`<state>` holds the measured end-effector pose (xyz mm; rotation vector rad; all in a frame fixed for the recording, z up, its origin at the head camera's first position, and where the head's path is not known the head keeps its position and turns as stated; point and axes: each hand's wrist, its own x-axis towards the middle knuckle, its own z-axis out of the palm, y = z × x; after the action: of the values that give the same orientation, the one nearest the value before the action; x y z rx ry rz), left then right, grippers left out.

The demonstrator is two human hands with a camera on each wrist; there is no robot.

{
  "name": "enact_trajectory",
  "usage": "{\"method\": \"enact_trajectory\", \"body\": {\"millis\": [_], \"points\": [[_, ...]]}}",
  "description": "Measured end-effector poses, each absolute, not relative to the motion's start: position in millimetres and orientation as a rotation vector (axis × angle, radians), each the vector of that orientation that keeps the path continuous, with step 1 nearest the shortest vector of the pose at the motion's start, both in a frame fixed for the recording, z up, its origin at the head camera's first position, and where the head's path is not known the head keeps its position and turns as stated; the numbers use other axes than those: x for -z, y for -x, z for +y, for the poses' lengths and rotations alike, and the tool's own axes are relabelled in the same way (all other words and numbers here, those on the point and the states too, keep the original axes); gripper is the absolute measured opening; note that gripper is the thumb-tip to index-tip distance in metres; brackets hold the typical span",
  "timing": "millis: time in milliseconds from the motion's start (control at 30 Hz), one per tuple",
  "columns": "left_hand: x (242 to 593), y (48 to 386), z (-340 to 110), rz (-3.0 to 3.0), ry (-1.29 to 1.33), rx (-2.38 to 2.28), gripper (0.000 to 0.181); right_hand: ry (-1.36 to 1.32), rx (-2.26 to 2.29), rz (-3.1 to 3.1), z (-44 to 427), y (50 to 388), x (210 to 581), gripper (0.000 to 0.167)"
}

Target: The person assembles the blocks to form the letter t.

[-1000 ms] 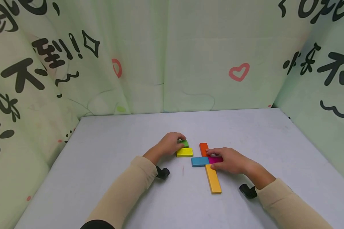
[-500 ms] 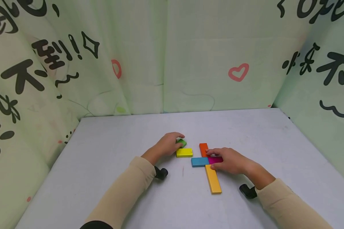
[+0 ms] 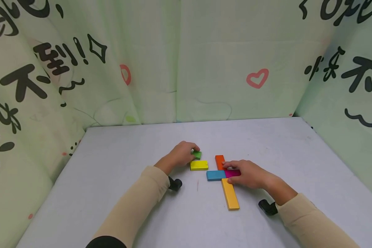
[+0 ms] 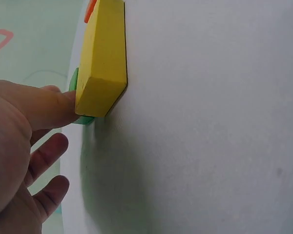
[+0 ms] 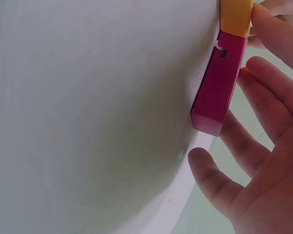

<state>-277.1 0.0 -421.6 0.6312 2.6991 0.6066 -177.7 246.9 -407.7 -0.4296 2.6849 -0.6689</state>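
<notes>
In the head view, my left hand (image 3: 182, 153) pinches a small green block (image 3: 197, 155) between thumb and index finger. Just in front of it lies a yellow block (image 3: 199, 165); in the left wrist view my thumb reaches close by its end. My right hand (image 3: 251, 174) rests over a magenta block (image 3: 232, 173), its fingertips touching the group there. A blue block (image 3: 215, 175) adjoins the magenta one. The red-orange block (image 3: 220, 162) stands behind them, and an amber block (image 3: 230, 194) runs toward me. In the right wrist view, the fingers (image 5: 268, 95) are spread loosely beside the magenta block.
All blocks lie on a white table (image 3: 161, 220). Pale green curtains (image 3: 210, 62) with black lettering and red hearts enclose its back and sides. A black wrist camera (image 3: 175, 184) sits at the left cuff, another camera (image 3: 268, 207) at the right cuff.
The green block, tilted askew half a second ago, now lies straighter behind the yellow block. My left hand has shifted slightly with it. My right hand has stayed in place.
</notes>
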Motion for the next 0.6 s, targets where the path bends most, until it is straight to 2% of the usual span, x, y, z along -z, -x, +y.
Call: {"method": "enact_trajectory", "body": {"millis": [267,600], "points": [[418,279,-2,2.655,-0.592,-0.736,0.035,0.42,0.666,2.688,247,178,408,0.058],[402,265,-4,2.63,-0.727,-0.77,0.032,0.402,0.681,2.68,246,177,407,0.059]]}}
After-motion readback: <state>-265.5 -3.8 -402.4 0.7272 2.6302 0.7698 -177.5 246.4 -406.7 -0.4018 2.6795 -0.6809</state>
